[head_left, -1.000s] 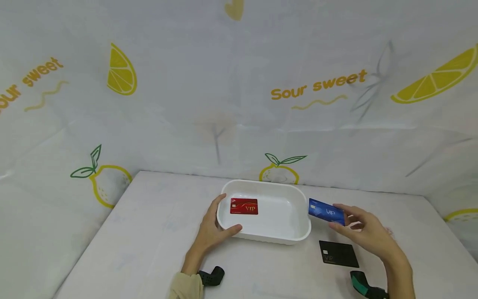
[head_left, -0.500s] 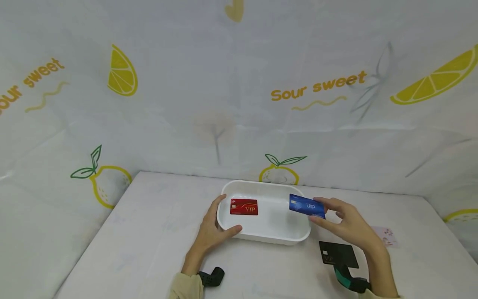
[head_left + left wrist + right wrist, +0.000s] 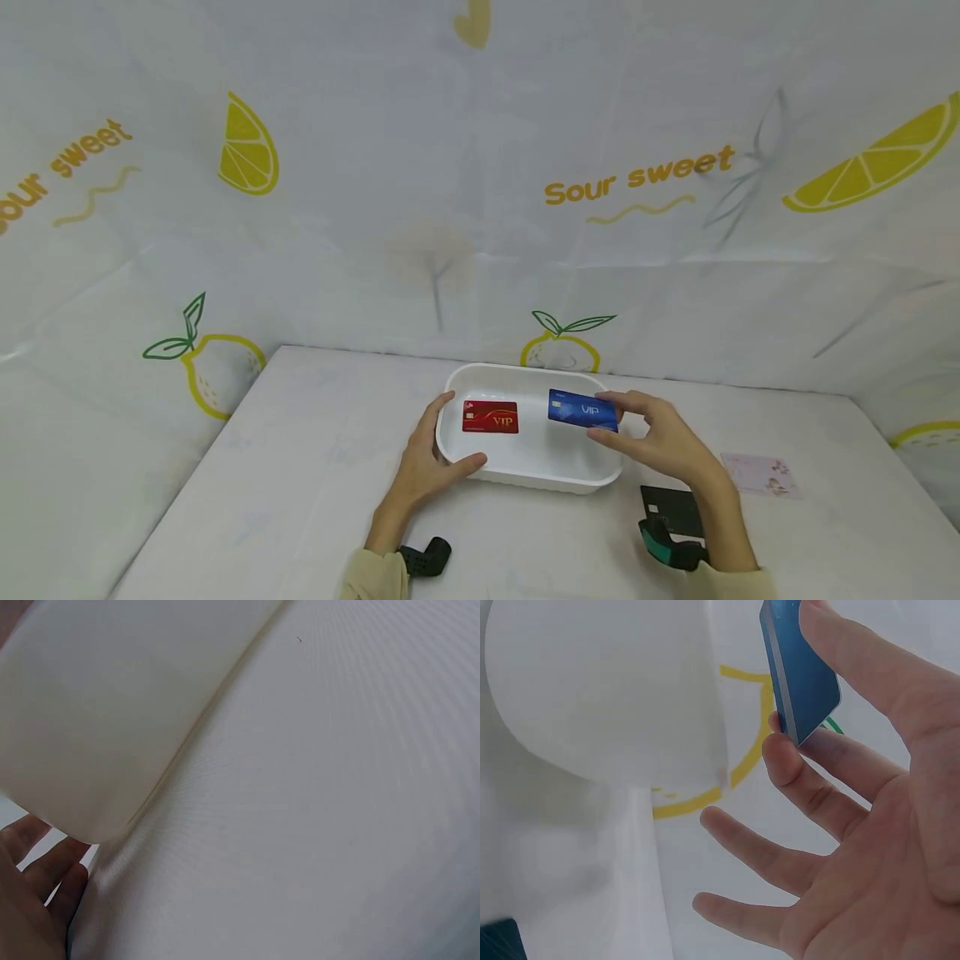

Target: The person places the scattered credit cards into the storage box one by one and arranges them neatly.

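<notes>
The blue card [image 3: 576, 410] is held above the right part of the white tray [image 3: 536, 458], its right end pinched between the thumb and fingers of the right hand [image 3: 663, 429], spare fingers spread; the left hand [image 3: 423, 462] grips the tray's left end. The card looks light, stiff and probably slick, hardly fragile, best held by opposite long edges.

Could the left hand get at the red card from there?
Probably yes: the left hand holds the left end of the white tray, near the red card. Nothing covers the card, though the hand may need to let go first.
</notes>
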### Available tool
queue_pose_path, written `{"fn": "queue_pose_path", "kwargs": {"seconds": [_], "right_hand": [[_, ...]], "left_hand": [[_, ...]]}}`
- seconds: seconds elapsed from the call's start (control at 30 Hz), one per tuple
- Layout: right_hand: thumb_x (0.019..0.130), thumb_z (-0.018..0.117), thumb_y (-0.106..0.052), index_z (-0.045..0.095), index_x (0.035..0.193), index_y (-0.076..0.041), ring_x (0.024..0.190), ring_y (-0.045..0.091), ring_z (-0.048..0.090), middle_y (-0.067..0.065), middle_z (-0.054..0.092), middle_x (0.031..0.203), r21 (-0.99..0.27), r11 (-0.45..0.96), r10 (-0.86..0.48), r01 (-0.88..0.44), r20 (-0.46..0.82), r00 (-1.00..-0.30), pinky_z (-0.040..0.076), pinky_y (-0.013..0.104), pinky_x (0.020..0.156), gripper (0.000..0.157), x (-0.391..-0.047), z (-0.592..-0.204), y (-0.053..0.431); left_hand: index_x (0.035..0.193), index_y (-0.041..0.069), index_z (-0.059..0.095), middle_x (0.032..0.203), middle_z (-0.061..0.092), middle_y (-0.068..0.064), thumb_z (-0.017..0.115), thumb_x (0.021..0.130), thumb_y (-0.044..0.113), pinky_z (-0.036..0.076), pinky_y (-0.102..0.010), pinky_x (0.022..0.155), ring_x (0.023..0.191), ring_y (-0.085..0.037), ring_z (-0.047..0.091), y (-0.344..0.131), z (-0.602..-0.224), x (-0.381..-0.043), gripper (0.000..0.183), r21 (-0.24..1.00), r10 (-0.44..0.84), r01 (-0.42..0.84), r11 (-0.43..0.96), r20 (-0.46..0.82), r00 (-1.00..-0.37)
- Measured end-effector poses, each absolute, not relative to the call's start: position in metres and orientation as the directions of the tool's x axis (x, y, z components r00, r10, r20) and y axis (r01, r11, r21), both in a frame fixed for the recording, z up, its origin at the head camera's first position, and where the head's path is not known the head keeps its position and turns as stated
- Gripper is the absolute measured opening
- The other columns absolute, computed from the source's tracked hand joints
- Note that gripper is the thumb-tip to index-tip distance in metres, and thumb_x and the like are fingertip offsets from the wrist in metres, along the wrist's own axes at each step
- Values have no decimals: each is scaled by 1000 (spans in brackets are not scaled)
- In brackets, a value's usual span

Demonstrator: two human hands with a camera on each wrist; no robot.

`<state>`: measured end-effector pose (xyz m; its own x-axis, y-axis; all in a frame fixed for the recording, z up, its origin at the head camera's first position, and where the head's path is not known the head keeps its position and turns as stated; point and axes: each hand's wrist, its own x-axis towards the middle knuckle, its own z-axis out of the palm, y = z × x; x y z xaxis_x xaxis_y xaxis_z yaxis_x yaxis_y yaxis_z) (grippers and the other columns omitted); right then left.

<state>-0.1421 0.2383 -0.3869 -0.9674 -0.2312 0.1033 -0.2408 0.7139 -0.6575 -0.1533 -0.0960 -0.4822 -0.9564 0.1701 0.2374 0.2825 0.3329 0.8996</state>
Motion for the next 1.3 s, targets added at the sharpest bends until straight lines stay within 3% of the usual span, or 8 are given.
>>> {"fn": "queue_pose_path", "kwargs": {"seconds": [0.27, 0.4, 0.5, 0.8, 1.03, 1.3], "right_hand": [[86, 81, -36, 68, 130, -4, 105, 27, 57, -1, 61, 89, -643, 725, -246, -245, 90, -965, 51, 65, 97, 56, -151, -394, 228], [86, 81, -39, 68, 129, -3, 100, 25, 55, -1, 60, 87, -618, 752, -253, -229, 50, -966, 51, 44, 86, 58, -155, -396, 225], [86, 80, -40, 67, 130, 0, 96, 24, 54, 0, 61, 87, -605, 763, -269, -228, 24, -963, 40, 32, 74, 61, -158, -397, 224], [85, 82, -40, 66, 130, 6, 89, 22, 54, 1, 60, 83, -557, 799, -287, -228, -20, -958, 36, 27, 67, 66, -161, -399, 217], [84, 82, -42, 65, 131, 4, 87, 19, 53, 1, 58, 82, -540, 828, -242, -151, -103, -965, 34, 27, 61, 69, -164, -403, 210], [83, 84, -41, 65, 131, 5, 79, 16, 49, 0, 57, 79, -515, 842, -247, -160, -104, -963, 33, 26, 60, 69, -166, -409, 207]], "left_hand": [[154, 15, 38, 154, 51, -14, 86, 73, 36, 47, -56, 108, 132, -28, 54, -96, -483, -153, 97, 901, 170, 281, 329, 237, -957], [154, 15, 38, 155, 49, -15, 86, 74, 39, 47, -60, 109, 133, -31, 54, -96, -483, -152, 97, 904, 170, 278, 325, 233, -957], [155, 14, 38, 156, 48, -15, 85, 74, 41, 46, -62, 110, 134, -32, 53, -96, -483, -152, 97, 905, 169, 274, 325, 230, -959], [155, 13, 39, 158, 46, -16, 85, 74, 42, 44, -64, 112, 138, -35, 51, -95, -482, -152, 97, 900, 162, 269, 342, 225, -961], [155, 11, 38, 158, 45, -16, 85, 74, 42, 42, -65, 113, 140, -37, 50, -96, -483, -151, 98, 902, 162, 266, 340, 223, -961], [155, 12, 38, 159, 45, -14, 85, 74, 44, 41, -65, 114, 141, -36, 49, -95, -482, -152, 98, 900, 161, 270, 342, 226, -961]]}}
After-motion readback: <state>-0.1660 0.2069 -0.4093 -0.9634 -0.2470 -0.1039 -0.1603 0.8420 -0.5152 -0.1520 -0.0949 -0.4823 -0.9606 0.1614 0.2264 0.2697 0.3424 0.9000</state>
